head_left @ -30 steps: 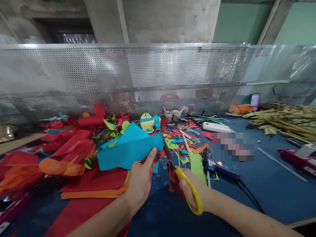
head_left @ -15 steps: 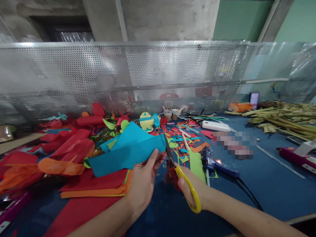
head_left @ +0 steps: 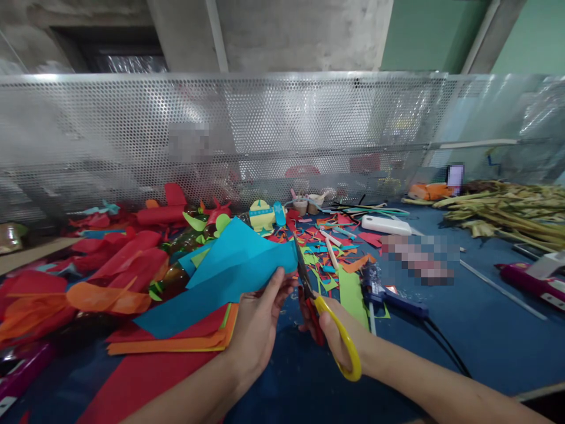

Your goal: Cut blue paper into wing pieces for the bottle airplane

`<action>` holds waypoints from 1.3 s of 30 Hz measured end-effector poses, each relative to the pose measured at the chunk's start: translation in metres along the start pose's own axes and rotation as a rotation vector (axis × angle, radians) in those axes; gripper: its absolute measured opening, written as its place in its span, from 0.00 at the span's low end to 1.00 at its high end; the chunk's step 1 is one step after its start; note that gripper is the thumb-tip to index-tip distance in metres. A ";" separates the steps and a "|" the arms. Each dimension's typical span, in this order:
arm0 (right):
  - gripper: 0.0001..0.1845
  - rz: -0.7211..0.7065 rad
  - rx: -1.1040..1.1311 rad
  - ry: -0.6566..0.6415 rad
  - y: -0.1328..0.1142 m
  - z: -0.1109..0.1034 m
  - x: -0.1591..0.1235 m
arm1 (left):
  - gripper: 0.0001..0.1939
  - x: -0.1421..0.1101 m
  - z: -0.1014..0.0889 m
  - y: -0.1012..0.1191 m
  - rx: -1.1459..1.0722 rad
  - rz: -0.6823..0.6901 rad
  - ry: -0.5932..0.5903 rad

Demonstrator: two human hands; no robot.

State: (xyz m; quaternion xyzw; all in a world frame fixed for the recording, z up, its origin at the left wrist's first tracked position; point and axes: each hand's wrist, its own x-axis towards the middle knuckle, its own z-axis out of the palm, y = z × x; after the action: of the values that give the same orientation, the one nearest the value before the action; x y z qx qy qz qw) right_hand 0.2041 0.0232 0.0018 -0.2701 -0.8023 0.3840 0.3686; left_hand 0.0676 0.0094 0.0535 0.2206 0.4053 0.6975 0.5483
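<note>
Evidently the left side serves as a store: red pieces [head_left: 148, 268] and an orange piece [head_left: 110, 297] lie heaped there, and nearer the person stacked sheets [head_left: 176, 346] in red and orange sit within easy reach of the left hand. Over that stack slants the blue sheet [head_left: 229, 277], its lower flap drooping leftward (whether its tip touches the stack, I cannot tell). The left hand [head_left: 260, 312] pinches the sheet close to its right end, thumb on top and fingers underneath, probably to keep that edge firm beside the blades. Just right of it, the scissors [head_left: 321, 304] point up and away, blades at the sheet's right edge; the right hand [head_left: 344, 330] is closed around their handles, thumb through the yellow loop, an angle that seems to suit a cut running away from the body. Scraps [head_left: 320, 256] are strewn beyond the scissors, while a green strip [head_left: 351, 294] and what looks like a blue glue gun [head_left: 397, 301] lie to the right, clear of the blades.

Compared with half a second ago, the blue flap's left end has dropped lower and reaches farther over the stack; both hands have barely shifted.
</note>
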 end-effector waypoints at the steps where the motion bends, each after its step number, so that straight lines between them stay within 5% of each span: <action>1: 0.32 0.017 0.052 0.008 0.001 0.001 0.000 | 0.14 0.000 0.000 0.000 -0.003 0.001 -0.010; 5: 0.31 0.074 0.189 0.025 0.002 0.004 -0.002 | 0.15 0.001 -0.001 -0.002 -0.021 0.002 -0.034; 39: 0.32 0.129 0.214 0.079 0.004 0.004 -0.004 | 0.12 0.003 0.000 0.004 -0.064 -0.042 -0.060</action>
State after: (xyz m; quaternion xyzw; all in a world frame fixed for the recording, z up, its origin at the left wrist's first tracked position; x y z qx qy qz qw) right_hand 0.2037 0.0207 -0.0048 -0.2951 -0.7227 0.4795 0.4010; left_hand 0.0647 0.0115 0.0565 0.2151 0.3706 0.6916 0.5815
